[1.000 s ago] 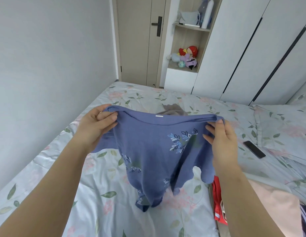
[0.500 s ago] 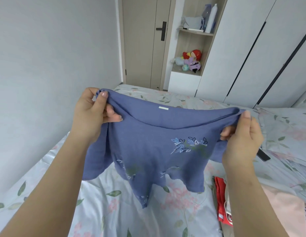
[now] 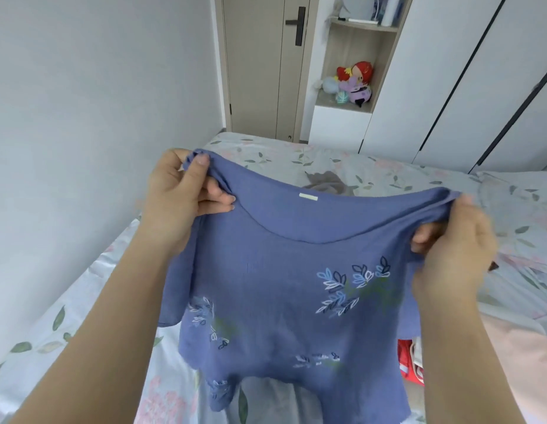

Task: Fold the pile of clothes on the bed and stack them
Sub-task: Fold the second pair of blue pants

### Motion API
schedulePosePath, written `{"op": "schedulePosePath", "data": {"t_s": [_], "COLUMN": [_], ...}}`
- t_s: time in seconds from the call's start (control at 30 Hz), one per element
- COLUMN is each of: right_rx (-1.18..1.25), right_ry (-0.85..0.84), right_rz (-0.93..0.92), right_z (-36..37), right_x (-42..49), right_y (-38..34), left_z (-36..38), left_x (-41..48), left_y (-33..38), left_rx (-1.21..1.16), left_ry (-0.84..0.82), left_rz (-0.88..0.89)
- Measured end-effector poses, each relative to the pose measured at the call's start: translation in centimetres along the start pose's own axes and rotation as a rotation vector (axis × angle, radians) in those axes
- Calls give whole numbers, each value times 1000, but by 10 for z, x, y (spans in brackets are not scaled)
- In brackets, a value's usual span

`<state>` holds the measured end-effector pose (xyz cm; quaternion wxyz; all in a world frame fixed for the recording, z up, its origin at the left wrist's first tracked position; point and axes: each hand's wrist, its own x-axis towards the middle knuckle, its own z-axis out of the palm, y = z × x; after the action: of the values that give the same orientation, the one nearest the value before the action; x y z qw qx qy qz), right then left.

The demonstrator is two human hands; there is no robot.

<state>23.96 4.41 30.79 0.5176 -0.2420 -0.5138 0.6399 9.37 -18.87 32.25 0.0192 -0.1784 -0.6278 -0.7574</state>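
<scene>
over the bed [image 3: 82, 301], both hands hold a blue top [image 3: 281, 286].

Plush toys [image 3: 356, 84] on shelf [image 3: 327, 102]; door [image 3: 254, 71] left of it; wardrobe [image 3: 434, 56] right.

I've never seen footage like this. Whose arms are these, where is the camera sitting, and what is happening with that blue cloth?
There is no machine here. These are a person's two bare arms, filmed by a wide-angle camera worn on the head that looks forward and down. All the pictures come from that one camera.

The left hand and right hand each pinch a shoulder of a blue top with a leaf pattern. They hold it spread in the air above the bed.

Behind it, a crumpled grey garment lies on the floral sheet. At the lower right you can see a red garment and a pale pink cloth. The job is to fold and stack these clothes.
</scene>
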Motion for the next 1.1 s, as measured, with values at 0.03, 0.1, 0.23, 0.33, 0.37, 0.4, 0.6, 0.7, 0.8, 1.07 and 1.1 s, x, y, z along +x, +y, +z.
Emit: {"op": "schedulePosePath", "data": {"t_s": [0.03, 0.1, 0.23, 0.33, 0.37, 0.4, 0.6, 0.7, 0.8, 1.07, 1.1], "right_rx": [-67, -194, -445, -613, -665, -720, -1033, -1088, -1097, -1423, -1445], "right_ry": [-5, -35, -96, -173, -197, -221, -458, -533, -763, -322, -192], "right_rz": [40, 124, 264, 343, 370, 392, 415, 369, 300, 484, 591], "right_z": [-1, -5, -15, -22, -25, -28, -36, -27, -20, -117, -130], "right_x": [2, 8, 19, 22, 25, 30, 70, 97, 119, 104, 94], "right_y": [14, 46, 121, 179, 198, 217, 332, 381, 424, 469, 469], "left_z": [2, 3, 6, 8, 8, 8, 0, 1, 11, 59, 71], "left_x": [4, 12, 30, 39, 42, 46, 75, 96, 112, 33, 17], "left_y": [-16, -53, -141, -206, -226, -246, -362, -408, -454, -528, -532], "left_rx": [49, 124, 255, 378, 428, 493, 1015, 1150, 1233, 1505, 1473], "left_ry": [-3, -8, -17, -61, -77, -95, -416, -518, -550, -610, -617], "left_rz": [-46, -153, -359, -479, -503, -516, -400, -388, -401, -349, -335]}}
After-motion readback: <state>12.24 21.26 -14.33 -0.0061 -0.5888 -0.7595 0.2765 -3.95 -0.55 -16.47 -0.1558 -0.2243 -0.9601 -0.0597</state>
